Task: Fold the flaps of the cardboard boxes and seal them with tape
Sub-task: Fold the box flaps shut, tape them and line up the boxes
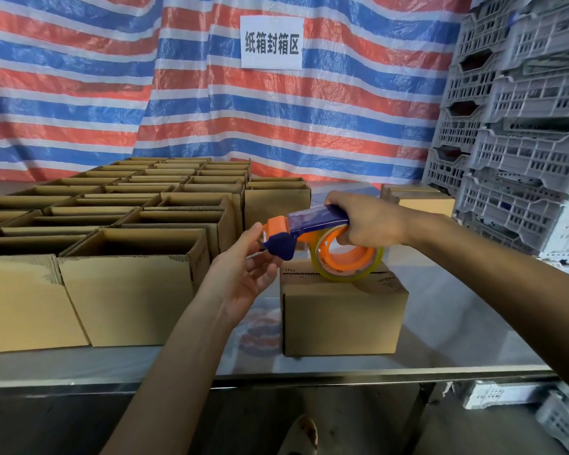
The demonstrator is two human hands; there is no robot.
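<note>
- Tarp [79, 93]: striped backdrop behind the whole station, with a paper sign [271, 42] on it.
- Table [457, 323]: bare to the right of the work and along the front edge. This is the widest room for swinging an arm or setting a finished piece aside.
- Open boxes [128, 290]: a packed block on the left half, flaps not yet folded, apparently queued for sealing. Its near row stands just beside the left forearm and limits movement that way.
- Crates [523, 142]: grey stack at far right, well apart from the hands.
- Box [342, 316]: flaps down, alone near the front edge, pulled clear of the block, probably for access from all sides.
- Dispenser [316, 220]: held above the box's top, roll [372, 261] low over the seam, nose pointing left.
- Right hand [368, 221]: fingers wrapped round the dispenser's handle, steadying it.
- Left hand [243, 267]: thumb and loosely curled fingers at the nose, likely seeking the tape end. An actual pinch cannot be made out.
</note>
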